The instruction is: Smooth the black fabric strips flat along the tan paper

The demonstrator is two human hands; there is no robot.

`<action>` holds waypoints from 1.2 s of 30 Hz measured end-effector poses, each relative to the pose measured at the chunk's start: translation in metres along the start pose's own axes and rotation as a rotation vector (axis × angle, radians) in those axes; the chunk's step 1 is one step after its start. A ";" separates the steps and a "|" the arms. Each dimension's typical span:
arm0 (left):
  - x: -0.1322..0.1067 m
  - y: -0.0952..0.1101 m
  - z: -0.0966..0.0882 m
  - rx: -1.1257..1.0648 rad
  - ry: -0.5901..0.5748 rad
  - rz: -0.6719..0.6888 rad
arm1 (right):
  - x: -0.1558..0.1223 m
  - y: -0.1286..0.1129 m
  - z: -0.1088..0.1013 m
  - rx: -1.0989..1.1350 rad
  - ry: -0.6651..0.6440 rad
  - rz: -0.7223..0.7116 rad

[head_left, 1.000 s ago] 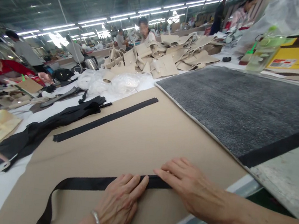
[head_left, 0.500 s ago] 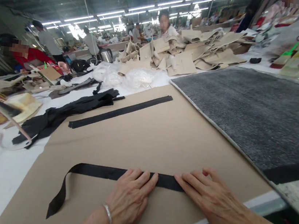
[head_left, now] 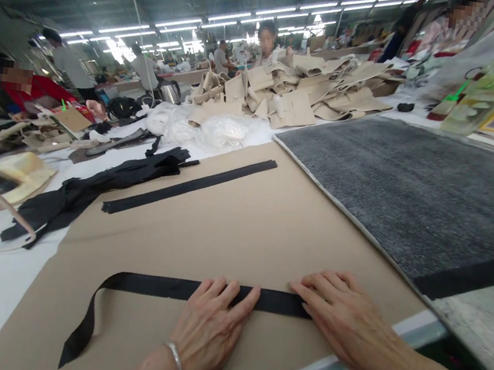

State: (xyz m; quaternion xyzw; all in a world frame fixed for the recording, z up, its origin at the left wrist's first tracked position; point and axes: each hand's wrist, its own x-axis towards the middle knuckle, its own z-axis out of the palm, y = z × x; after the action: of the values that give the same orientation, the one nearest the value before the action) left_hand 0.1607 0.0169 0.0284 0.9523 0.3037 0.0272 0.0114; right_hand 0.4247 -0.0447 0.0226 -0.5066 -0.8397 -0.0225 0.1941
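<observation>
Across the near part of the tan sheet (head_left: 221,242) lies a black strip (head_left: 149,285), under the left hand (head_left: 214,329) and right hand (head_left: 343,316), both palm-down, fingers loosely extended, gripping nothing. Near the sheet's far edge the other strip (head_left: 192,188) lies flat throughout and looks done; the near one seems partway, its left end twisting loose, not yet flat.

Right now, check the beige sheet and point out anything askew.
The black strip under the left hand: its loose end bends sideways and twists, whereas the other strip lies straight. I see no spill or damage on the beige sheet.
</observation>
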 end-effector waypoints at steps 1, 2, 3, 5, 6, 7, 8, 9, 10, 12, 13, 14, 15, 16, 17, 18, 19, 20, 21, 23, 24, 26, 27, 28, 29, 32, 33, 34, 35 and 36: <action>0.000 0.001 0.000 -0.004 0.016 -0.011 | 0.000 0.000 0.001 0.009 -0.010 0.014; 0.000 0.003 0.000 -0.013 0.035 -0.021 | 0.000 0.000 0.002 0.017 -0.011 0.014; 0.001 0.005 0.000 -0.026 0.055 -0.022 | -0.001 0.001 0.002 0.024 -0.011 0.004; 0.005 0.010 0.001 -0.064 0.098 0.010 | -0.003 0.001 0.003 0.038 -0.008 -0.015; 0.008 0.012 0.002 -0.087 0.115 0.033 | -0.004 0.001 0.004 0.045 -0.008 -0.013; 0.011 0.015 0.003 -0.111 0.128 0.053 | -0.004 0.001 0.004 0.052 -0.012 -0.006; 0.014 0.018 0.004 -0.132 0.138 0.067 | -0.004 0.001 0.005 0.056 -0.016 0.002; 0.015 0.020 0.005 -0.148 0.152 0.075 | -0.004 0.001 0.006 0.058 -0.020 0.010; 0.016 0.022 0.007 -0.156 0.167 0.083 | -0.004 0.002 0.006 0.061 -0.021 0.013; 0.015 0.024 0.010 -0.163 0.201 0.117 | -0.004 0.002 0.006 0.067 -0.012 0.001; 0.014 0.024 0.011 -0.171 0.222 0.130 | -0.004 0.001 0.005 0.068 0.001 -0.015; 0.012 0.024 0.012 -0.185 0.245 0.128 | -0.004 0.001 0.004 0.067 0.020 -0.040; 0.011 0.023 0.012 -0.205 0.266 0.113 | -0.004 -0.001 0.003 0.061 0.037 -0.071; 0.010 0.021 0.013 -0.227 0.284 0.086 | -0.005 -0.003 0.002 0.051 0.055 -0.104; 0.010 0.019 0.013 -0.242 0.294 0.050 | -0.005 -0.005 0.001 0.038 0.068 -0.134; 0.011 0.016 0.013 -0.250 0.295 0.015 | -0.005 -0.009 0.002 0.026 0.074 -0.157; 0.013 0.014 0.012 -0.249 0.285 -0.013 | -0.006 -0.012 0.002 0.013 0.074 -0.166; 0.016 0.011 0.012 -0.241 0.264 -0.031 | -0.006 -0.015 0.004 0.001 0.068 -0.161; 0.019 0.008 0.011 -0.229 0.237 -0.039 | -0.006 -0.018 0.005 -0.009 0.059 -0.147; 0.026 0.004 0.009 -0.198 0.174 -0.017 | -0.006 -0.022 0.008 -0.028 0.041 -0.113; 0.030 0.003 0.007 -0.181 0.141 0.012 | -0.006 -0.023 0.009 -0.035 0.038 -0.100; 0.036 0.002 0.004 -0.134 0.075 0.071 | -0.004 -0.025 0.009 -0.040 0.048 -0.090; 0.039 0.003 0.002 -0.106 0.047 0.093 | -0.003 -0.025 0.008 -0.039 0.056 -0.087; 0.042 0.003 0.000 -0.080 0.024 0.106 | -0.002 -0.026 0.008 -0.037 0.064 -0.084; 0.044 0.004 -0.001 -0.060 0.008 0.113 | -0.002 -0.027 0.008 -0.032 0.072 -0.079; 0.050 0.005 -0.006 -0.015 -0.026 0.149 | -0.002 -0.032 0.011 -0.015 0.081 -0.050; 0.052 0.005 -0.007 0.002 -0.043 0.174 | -0.003 -0.033 0.012 -0.008 0.088 -0.039; 0.053 0.005 -0.009 0.020 -0.064 0.197 | -0.004 -0.034 0.014 -0.002 0.097 -0.030; 0.055 0.005 -0.010 0.037 -0.085 0.217 | -0.006 -0.035 0.015 0.004 0.106 -0.021; 0.056 0.005 -0.011 0.051 -0.105 0.232 | -0.007 -0.036 0.017 0.008 0.114 -0.012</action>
State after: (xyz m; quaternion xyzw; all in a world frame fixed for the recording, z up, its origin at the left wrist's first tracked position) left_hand 0.2084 0.0452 0.0423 0.9811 0.1913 -0.0292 -0.0004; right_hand 0.3913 -0.0639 0.0105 -0.4987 -0.8304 -0.0491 0.2436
